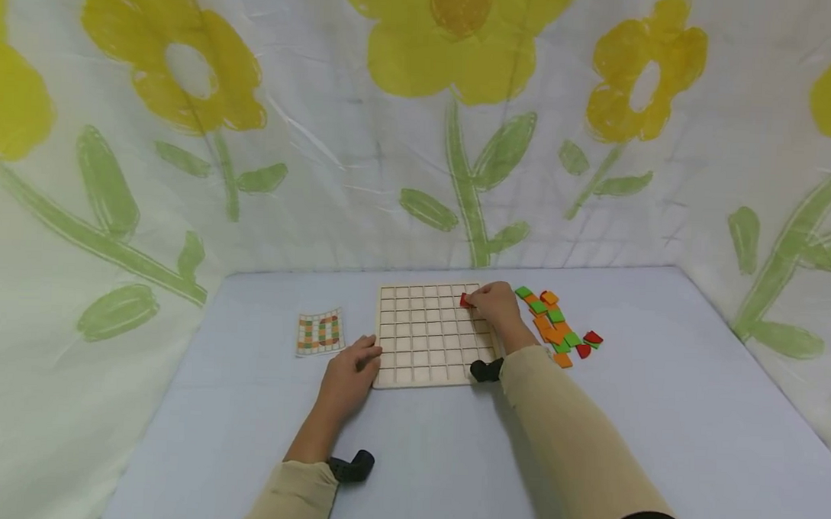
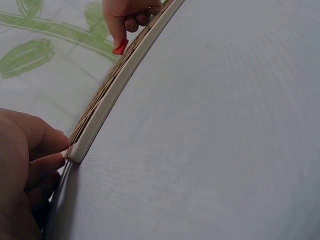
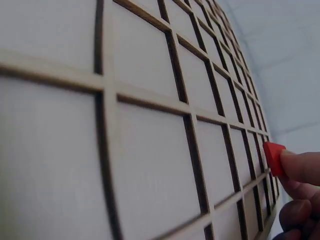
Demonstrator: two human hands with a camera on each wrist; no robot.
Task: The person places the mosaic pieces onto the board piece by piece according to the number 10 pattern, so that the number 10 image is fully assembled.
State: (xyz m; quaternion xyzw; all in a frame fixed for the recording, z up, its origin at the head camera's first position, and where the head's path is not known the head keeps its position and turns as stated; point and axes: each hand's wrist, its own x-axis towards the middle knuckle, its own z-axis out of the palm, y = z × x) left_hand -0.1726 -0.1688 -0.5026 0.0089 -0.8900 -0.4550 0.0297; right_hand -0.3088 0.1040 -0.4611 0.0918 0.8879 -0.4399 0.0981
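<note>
A pale wooden grid board [image 1: 422,344] lies flat, its squares bare wherever they show. My right hand [image 1: 498,307] reaches over its far right part and pinches a small red tile [image 1: 464,300] between thumb and fingertips. In the right wrist view the red tile [image 3: 274,158] is tilted close over the grid bars near the far edge. At the board's near left corner, my left hand [image 1: 350,372] rests with its fingertips touching the edge. The left wrist view shows those fingers [image 2: 47,140] fairly straight against the corner.
Several loose orange, green and red tiles [image 1: 555,315] lie scattered right of the board, partly overlapping. A patterned card [image 1: 320,331] with an orange, green and red grid lies to the left. Behind the white table [image 1: 422,451] hangs a flower-printed sheet [image 1: 322,172].
</note>
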